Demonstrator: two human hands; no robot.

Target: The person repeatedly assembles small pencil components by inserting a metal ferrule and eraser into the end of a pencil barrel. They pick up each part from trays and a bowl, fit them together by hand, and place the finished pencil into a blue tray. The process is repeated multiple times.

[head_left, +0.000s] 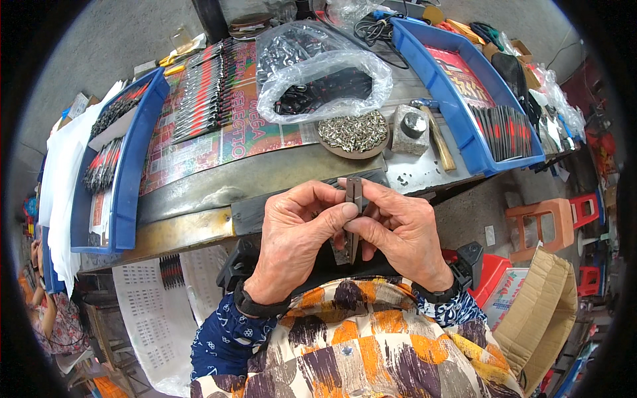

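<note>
Both my hands meet in front of my chest, close to the front edge of the workbench (199,229). Between them stands a narrow dark metal piece (354,192), with a line running down its length. My left hand (288,232) pinches it from the left, thumb pressed on its face. From the right, my right hand (401,232) grips it with thumb and fingers closed. Part of the piece shows below the thumbs; the curled fingers hide the rest, and its exact kind is unclear. Just beyond the hands sits a round dish (332,147) heaped with small silver metal parts.
An open clear bag (371,63) holds many black pieces. Slim black-and-red pieces (206,86) lie in rows on a printed sheet. Blue trays (126,219) (488,159) stand at both sides. A block (401,142) and a wooden-handled hammer (444,156) lie right; a cardboard box (541,312) stands below.
</note>
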